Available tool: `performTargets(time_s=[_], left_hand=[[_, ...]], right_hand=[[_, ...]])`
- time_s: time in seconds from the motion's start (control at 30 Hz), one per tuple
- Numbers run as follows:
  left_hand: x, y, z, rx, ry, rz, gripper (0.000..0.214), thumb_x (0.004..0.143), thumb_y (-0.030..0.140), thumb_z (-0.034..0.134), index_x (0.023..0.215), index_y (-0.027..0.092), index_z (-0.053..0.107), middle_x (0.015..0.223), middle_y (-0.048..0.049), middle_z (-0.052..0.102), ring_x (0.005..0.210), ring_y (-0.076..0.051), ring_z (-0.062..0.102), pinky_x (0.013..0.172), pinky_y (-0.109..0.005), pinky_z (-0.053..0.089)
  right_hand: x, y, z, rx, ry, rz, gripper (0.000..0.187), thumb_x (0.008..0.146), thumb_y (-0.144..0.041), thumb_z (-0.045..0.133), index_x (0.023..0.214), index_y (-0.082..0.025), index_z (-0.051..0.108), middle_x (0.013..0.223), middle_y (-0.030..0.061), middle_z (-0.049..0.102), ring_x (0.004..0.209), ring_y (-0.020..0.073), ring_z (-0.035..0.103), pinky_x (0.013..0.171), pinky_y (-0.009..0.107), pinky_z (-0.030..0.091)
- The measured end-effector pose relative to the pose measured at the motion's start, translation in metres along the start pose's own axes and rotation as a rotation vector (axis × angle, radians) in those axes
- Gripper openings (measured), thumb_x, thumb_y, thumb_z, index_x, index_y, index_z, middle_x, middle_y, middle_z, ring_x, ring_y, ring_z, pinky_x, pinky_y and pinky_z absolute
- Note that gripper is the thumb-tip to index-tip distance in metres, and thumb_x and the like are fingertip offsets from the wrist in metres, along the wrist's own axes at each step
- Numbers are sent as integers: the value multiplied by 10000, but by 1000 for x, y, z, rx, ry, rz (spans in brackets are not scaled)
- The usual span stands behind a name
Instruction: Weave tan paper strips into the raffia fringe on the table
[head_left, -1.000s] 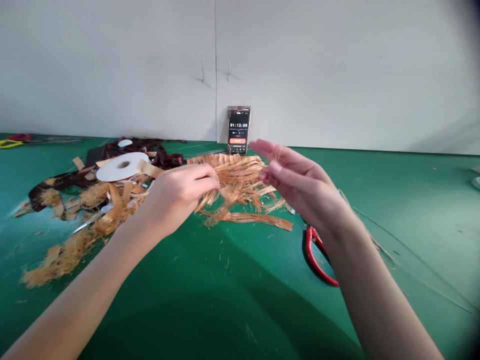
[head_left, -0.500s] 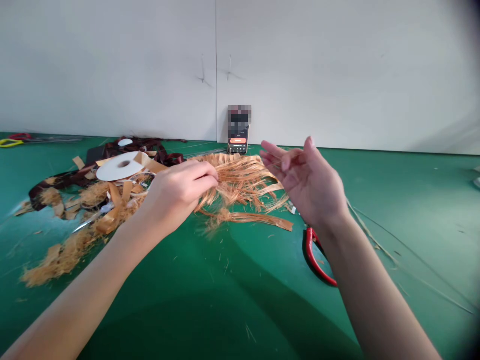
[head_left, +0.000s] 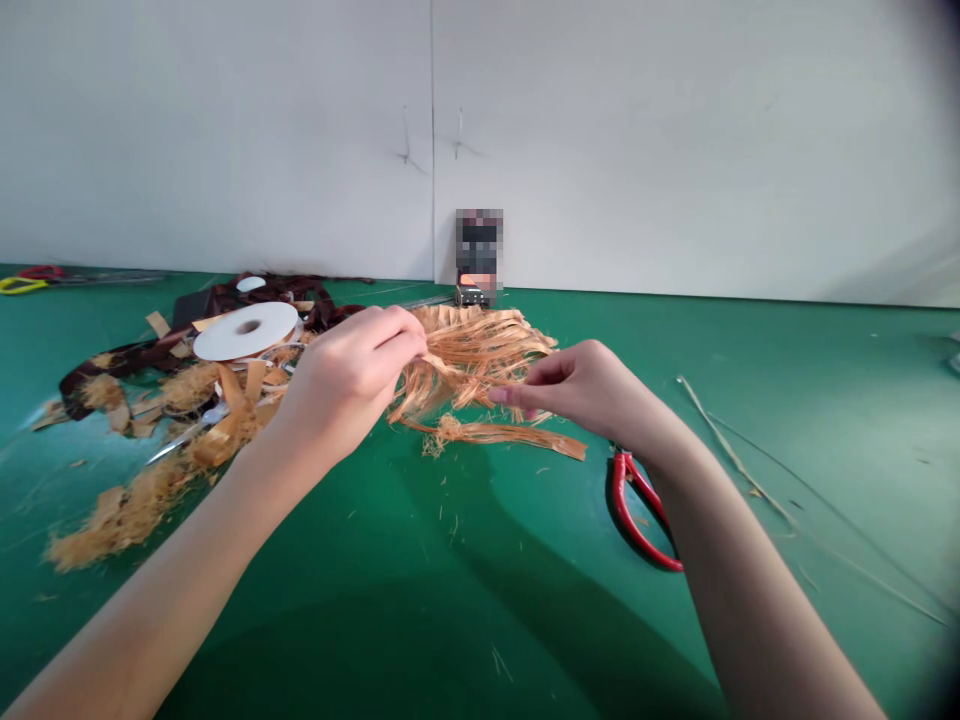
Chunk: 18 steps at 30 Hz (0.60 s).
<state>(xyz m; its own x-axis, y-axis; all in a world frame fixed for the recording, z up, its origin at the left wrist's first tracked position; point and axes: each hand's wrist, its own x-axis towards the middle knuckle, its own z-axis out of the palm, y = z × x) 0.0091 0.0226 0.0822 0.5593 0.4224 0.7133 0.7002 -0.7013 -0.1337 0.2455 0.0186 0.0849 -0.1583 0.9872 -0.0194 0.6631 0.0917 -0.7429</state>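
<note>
My left hand [head_left: 352,375] is closed in a pinch on a strip of tan frayed ribbon [head_left: 450,372]. The strip runs from its fingertips toward my right hand [head_left: 585,385], whose thumb and fingers are pressed together near the strip's other end. Behind and between both hands lies a pile of shredded tan ribbon [head_left: 495,335] with loose threads. One separate frayed ribbon piece [head_left: 525,436] lies flat in front of the pile. Red-handled pliers or cutters [head_left: 622,500] lie by my right wrist, their head partly hidden by it.
A white ribbon spool [head_left: 221,340] sits among tan fluff [head_left: 127,520], scraps and dark brown ribbon [head_left: 322,300] at left. Scissors [head_left: 37,282] lie at the far left. A phone [head_left: 478,290] leans on the white wall [head_left: 637,150]. Thin stems [head_left: 735,460] lie right on the green table [head_left: 390,620].
My right hand has come down and left, its spread fingers closing near the strip. The left hand has shifted slightly up and left, still pinching the ribbon.
</note>
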Motion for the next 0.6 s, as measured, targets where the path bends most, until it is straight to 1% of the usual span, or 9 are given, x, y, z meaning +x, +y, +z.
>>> performTargets(time_s=[0.07,0.17,0.23,0.27,0.33,0.4,0.47,0.53,0.6], left_hand=[[0,-1,0,-18,-49,-20,223,875,39,464,795,156,635,865,-50,695,789,-160,643,706,-272,521],[-1,-1,1,-86,-182,-50,223,875,32,452,802,145,630,858,-52,688,754,-160,644,651,-275,501],[0,1,2,-153,-238,-41,225,882,30,440,808,135,625,853,-57,679,748,-159,644,638,-277,496],[0,2,2,-183,-248,-32,231,886,29,430,810,132,622,858,-61,676,759,-160,646,644,-278,499],[1,5,0,-215,-251,-6,256,891,21,403,812,136,618,866,-62,674,781,-160,651,663,-278,508],[2,6,-3,-198,-265,15,287,882,3,382,813,146,621,867,-59,678,796,-157,655,671,-273,509],[3,6,-6,-153,-277,47,318,860,-20,371,812,155,633,859,-59,684,797,-157,654,664,-268,504],[2,5,-8,-94,-290,81,342,840,-37,365,804,158,643,844,-60,688,788,-157,650,650,-267,496],[2,5,-7,-41,-295,113,364,834,-48,352,787,157,648,824,-60,690,776,-160,646,628,-268,486]], right_hand=[[1,2,-2,73,-4,-31,449,711,-474,737,428,-192,532,414,-42,394,428,75,275,434,292,218],[1,1,-5,490,81,-89,476,845,-412,613,444,-197,475,533,6,558,468,82,424,493,281,367],[2,0,-6,759,93,-123,466,868,-381,584,458,-203,452,707,51,674,576,103,560,603,283,473],[3,-1,-5,839,100,-141,451,869,-373,577,469,-206,453,786,66,704,658,121,617,675,290,508],[5,-1,-3,900,129,-181,382,881,-375,545,536,-215,511,942,80,724,890,170,671,833,316,530],[7,-1,0,913,167,-213,289,891,-357,506,639,-227,563,1102,74,701,1129,201,613,963,340,499],[8,0,0,947,197,-234,200,889,-309,477,732,-240,579,1202,53,665,1255,194,530,1024,341,468],[8,1,-2,959,205,-233,188,893,-322,462,746,-248,553,1224,44,651,1263,189,522,997,328,487],[8,2,-5,906,194,-199,264,901,-419,466,703,-248,502,1183,55,665,1130,194,613,855,309,543]])
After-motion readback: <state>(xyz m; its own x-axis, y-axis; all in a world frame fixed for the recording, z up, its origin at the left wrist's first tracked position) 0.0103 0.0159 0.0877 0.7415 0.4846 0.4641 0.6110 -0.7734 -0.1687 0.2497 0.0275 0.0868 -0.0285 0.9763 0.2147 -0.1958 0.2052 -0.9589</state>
